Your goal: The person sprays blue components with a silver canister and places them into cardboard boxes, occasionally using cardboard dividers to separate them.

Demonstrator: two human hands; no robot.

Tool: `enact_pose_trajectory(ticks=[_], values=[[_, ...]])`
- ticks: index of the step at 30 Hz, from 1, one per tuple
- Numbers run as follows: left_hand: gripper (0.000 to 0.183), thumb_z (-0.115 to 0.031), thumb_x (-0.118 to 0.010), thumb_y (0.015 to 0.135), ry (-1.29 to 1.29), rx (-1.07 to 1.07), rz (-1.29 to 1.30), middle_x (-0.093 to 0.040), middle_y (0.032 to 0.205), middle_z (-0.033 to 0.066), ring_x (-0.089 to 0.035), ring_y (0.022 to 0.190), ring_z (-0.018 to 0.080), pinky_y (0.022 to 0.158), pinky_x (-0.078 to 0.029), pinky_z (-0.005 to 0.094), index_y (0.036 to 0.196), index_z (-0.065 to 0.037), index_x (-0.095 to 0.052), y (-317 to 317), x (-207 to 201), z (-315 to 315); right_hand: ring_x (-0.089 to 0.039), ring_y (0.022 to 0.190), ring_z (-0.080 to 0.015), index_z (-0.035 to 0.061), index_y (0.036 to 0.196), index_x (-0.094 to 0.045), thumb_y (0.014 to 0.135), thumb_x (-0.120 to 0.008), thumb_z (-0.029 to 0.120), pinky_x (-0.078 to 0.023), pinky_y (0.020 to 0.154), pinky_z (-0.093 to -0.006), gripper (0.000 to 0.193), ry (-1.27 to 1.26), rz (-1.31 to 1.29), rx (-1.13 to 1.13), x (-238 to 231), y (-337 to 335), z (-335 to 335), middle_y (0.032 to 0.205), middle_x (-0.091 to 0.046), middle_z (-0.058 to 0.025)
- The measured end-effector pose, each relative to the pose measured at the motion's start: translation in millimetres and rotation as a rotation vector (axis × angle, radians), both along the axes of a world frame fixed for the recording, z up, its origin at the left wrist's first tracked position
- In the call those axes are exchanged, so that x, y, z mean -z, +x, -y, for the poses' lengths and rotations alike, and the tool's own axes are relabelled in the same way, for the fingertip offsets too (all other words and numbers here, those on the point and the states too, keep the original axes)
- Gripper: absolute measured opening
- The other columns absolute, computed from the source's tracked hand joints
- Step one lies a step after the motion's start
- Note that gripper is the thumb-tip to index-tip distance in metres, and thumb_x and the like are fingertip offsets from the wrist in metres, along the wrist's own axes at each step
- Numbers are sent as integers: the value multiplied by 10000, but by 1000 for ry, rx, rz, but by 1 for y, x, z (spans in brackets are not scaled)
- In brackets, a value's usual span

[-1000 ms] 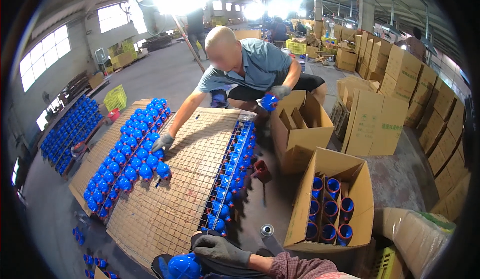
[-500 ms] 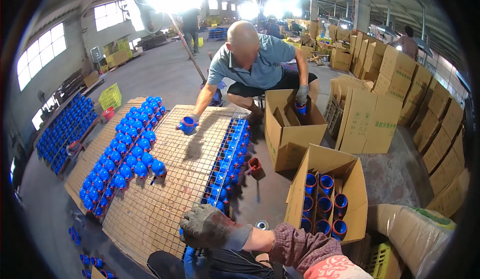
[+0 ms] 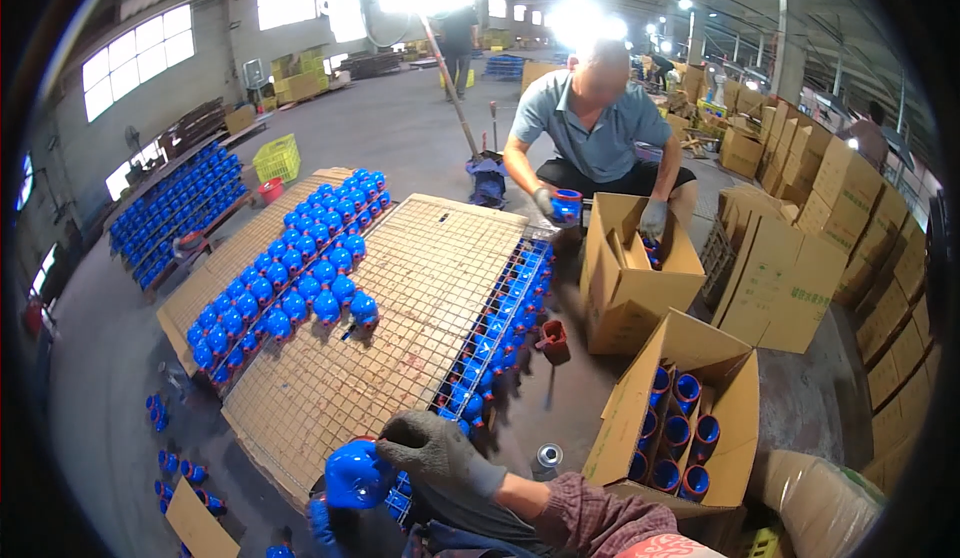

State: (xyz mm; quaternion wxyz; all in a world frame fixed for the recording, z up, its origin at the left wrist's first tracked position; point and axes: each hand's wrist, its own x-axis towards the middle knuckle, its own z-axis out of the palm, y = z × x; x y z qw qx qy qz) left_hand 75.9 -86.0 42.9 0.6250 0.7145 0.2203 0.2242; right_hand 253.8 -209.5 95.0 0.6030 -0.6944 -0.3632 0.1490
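Note:
My right hand, in a grey work glove, has its fingers closed at the upper right edge of a rounded blue valve body, over the near corner of a wire mesh rack. The valve body covers most of what lies below it; my left hand cannot be made out there among dark and blue shapes. Rows of similar blue valve bodies stand on the left part of the cardboard-backed rack. More blue pieces sit under the mesh along its right edge.
An open carton to my right holds several blue tubular pieces with red rims. Opposite me a seated co-worker holds a blue piece and reaches into another carton. A red container and a metal ring lie between.
The blue valve body has come into view beside my right hand. The co-worker's hand with a blue piece has drawn back from the rack toward the carton. My view has shifted left.

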Motion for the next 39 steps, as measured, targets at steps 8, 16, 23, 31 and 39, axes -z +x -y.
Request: enact_pose_trajectory(ticks=[8,16,23,31,39], values=[[395,-312,-509,988,497,-382,-114,-570,1030,194,-560,891,356,780,-457,486,1176,35,-513,-82,-35,-37,-613,955,-136,-12,1115,-629,940,-639,280,-487,859,-277,341,13,-582,-332,91,-51,-85,1016,-667,-76],[553,-410,-642,889,1024,-491,-39,-568,1028,239,-560,956,405,855,-469,453,1170,54,-534,-142,-29,-82,-565,941,-108,16,1193,-587,971,-592,248,-454,838,-249,322,80,-787,-663,127,-97,-132,1009,-624,-39],[338,-197,-671,891,736,-564,-205,-623,1094,198,-577,1021,319,883,-474,422,1137,33,-644,-177,-31,-105,-519,703,-62,56,1211,-607,952,-577,295,-401,587,-213,355,104,-973,-778,185,-134,-166,868,-614,11],[392,-212,-736,834,909,-213,-512,-613,1112,204,-569,1036,318,890,-473,422,1147,2,-637,-222,-15,-137,-475,1278,-366,14,1372,-481,963,-525,248,-383,1061,-433,473,-80,-44,-618,195,-123,-150,1390,-499,-210],[198,-221,-721,794,918,-455,-519,-634,776,100,-606,722,282,698,-494,417,915,-65,-704,-256,60,-152,-565,1116,-368,22,1295,-549,888,-601,170,-454,956,-439,436,-24,262,-643,204,-129,-131,1238,-587,-200]])
